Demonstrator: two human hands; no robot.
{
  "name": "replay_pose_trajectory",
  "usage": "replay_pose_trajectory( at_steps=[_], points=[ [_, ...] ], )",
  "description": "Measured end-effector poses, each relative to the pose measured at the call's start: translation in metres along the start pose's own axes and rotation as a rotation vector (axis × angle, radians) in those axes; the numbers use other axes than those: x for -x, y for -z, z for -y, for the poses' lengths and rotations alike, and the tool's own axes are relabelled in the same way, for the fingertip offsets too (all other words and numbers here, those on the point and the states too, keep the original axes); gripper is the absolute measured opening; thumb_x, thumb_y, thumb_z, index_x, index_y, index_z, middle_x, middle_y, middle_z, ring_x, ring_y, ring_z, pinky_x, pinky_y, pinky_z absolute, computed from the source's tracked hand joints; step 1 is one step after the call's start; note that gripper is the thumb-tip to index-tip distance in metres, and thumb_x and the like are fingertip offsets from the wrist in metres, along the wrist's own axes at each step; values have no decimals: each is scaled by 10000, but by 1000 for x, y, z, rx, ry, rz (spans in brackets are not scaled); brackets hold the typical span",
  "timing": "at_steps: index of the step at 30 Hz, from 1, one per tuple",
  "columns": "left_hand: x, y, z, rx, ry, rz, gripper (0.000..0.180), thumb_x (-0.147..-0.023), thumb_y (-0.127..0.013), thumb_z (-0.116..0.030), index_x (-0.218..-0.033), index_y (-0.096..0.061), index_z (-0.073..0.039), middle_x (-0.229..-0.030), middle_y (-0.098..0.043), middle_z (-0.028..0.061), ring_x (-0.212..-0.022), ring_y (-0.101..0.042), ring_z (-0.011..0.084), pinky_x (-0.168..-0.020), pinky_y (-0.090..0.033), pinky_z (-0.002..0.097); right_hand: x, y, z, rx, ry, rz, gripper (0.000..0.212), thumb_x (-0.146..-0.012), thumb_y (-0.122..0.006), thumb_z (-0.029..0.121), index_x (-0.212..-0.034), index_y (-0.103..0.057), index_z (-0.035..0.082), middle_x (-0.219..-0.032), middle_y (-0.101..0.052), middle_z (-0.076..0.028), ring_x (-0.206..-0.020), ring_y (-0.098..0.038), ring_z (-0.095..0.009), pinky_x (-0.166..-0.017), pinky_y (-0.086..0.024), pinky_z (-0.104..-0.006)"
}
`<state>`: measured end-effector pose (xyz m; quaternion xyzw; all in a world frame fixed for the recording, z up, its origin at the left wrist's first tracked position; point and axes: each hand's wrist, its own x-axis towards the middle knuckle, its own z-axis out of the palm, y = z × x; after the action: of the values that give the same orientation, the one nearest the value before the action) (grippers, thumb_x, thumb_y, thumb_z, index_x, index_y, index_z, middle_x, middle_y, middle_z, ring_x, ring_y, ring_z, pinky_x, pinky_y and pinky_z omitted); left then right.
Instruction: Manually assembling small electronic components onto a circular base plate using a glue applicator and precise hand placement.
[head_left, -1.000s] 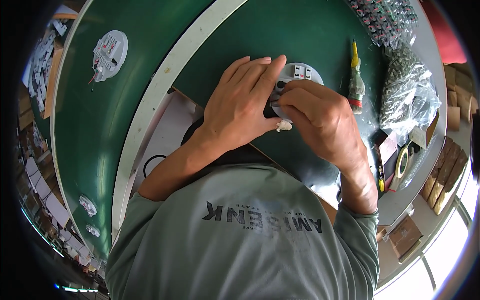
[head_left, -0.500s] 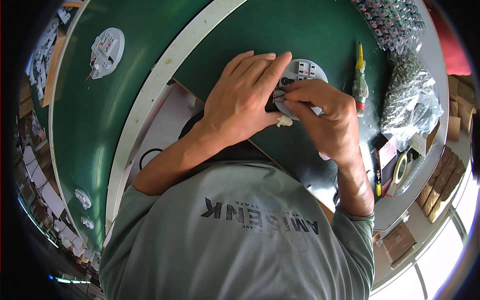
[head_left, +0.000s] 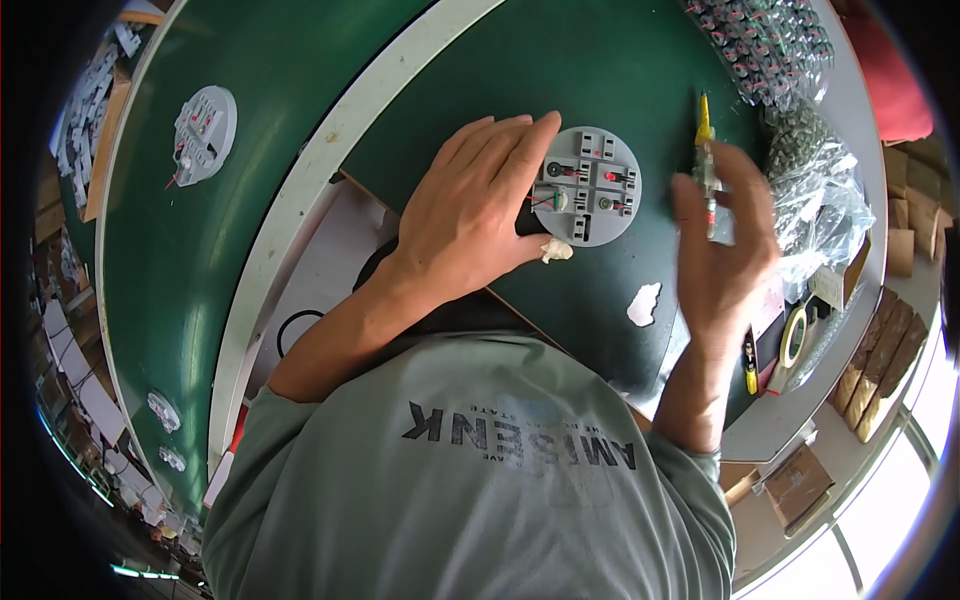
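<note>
A round grey plastic plate (head_left: 622, 160) lies on the green table, with small clips, red and dark parts and thin wires on it. Flat against its left edge, my left hand (head_left: 465, 205) rests with fingers stretched out, holding nothing. A cream-coloured lump (head_left: 557, 250) sits by my left thumb. My right hand (head_left: 735, 235), slightly blurred, is around a slim tool (head_left: 704, 120) with a yellow pointed end and a wrapped body. Thumb and fingers stay apart on either side of the tool; whether they touch it is unclear.
A similar plate (head_left: 222, 130) lies on the green belt (head_left: 290, 60) at left. At the right are a bag of small metal parts (head_left: 800, 160), bundled red-and-dark parts (head_left: 765, 45), a tape roll (head_left: 794, 336) and a yellow cutter (head_left: 751, 365). A whitish patch (head_left: 644, 304) lies nearer me.
My right hand has left the plate and moved right to the slim tool, uncovering the plate's parts. My left hand stays at the plate's edge.
</note>
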<state>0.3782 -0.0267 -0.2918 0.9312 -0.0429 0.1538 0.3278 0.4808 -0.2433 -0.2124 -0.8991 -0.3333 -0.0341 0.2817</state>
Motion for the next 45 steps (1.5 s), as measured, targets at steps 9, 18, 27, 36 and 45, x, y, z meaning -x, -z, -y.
replay_pose_trajectory(
  at_steps=[9,18,27,36,45],
  points=[
    [-4,0,-1,8,-5,24,1222,-620,-1038,-335,-1624,-420,-12,-1443,-632,175,-1385,-577,330,-1231,-422,487,33,11,-71,-296,-566,-85,414,-1002,-807,219,-1333,-649,27,-1242,-769,-166,-1043,-755,-244,-913,-593,-405],
    [-12,-2,-14,-13,-20,5,1150,-634,-1022,-297,-1592,-460,2,-1425,-640,178,-1391,-578,331,-1222,-428,481,29,-33,24,-680,-128,-138,444,-905,-869,-6,-1260,-605,20,-1268,-750,-195,-1098,-743,-240,-941,-611,-375],
    [-18,4,-17,-26,-97,-52,1044,-660,-1009,-287,-1532,-516,8,-1424,-636,182,-1392,-580,332,-1216,-436,483,30,-42,25,-237,102,14,493,-914,-818,-88,-1331,-578,23,-1375,-688,-211,-1163,-726,-282,-1005,-612,-370],
    [-17,10,-19,-43,-115,-12,979,-666,-1005,-300,-1484,-568,15,-1458,-622,144,-1401,-567,330,-1227,-429,480,41,-16,18,-517,-281,-331,392,-907,-827,-34,-1259,-664,23,-1182,-763,-137,-1083,-747,-248,-930,-594,-353],
    [-19,13,-22,-39,-112,12,960,-653,-1009,-289,-1461,-587,13,-1468,-618,136,-1413,-560,324,-1225,-430,480,42,-51,14,-236,-31,-308,358,-910,-835,-19,-1230,-680,23,-1181,-767,-121,-1036,-745,-224,-915,-589,-343]
  ],
)
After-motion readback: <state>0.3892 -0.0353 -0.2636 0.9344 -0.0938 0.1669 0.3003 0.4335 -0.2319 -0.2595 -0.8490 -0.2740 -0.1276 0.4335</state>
